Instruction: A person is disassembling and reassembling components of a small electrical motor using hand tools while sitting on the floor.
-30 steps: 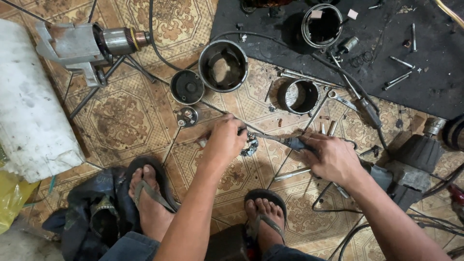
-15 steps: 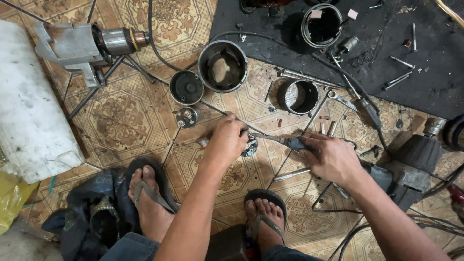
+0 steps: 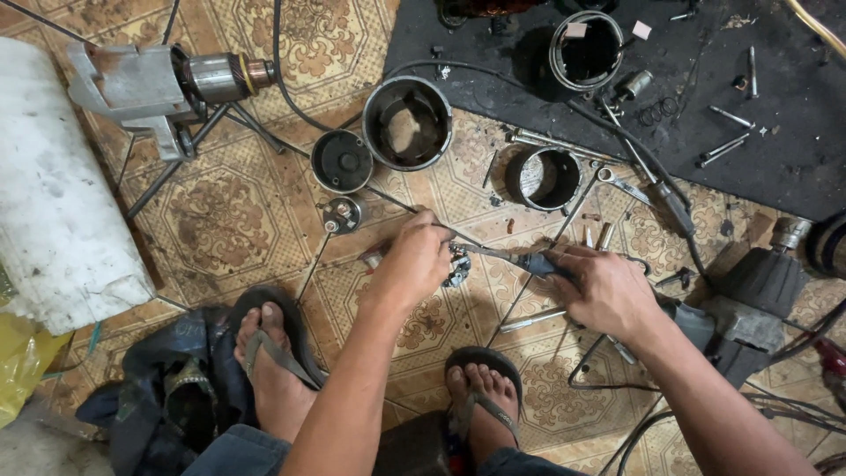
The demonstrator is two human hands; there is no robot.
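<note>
A person squats on a patterned tile floor [image 3: 264, 203], seen from above. The left hand [image 3: 414, 260] is clenched down on a small round metal part [image 3: 457, 266] on the floor between the two hands. The right hand [image 3: 608, 291] has its grip closed around a dark-handled tool [image 3: 529, 261], its thin tip reaching left to the part. Open metal cylinders [image 3: 407, 122] lie farther away.
</note>
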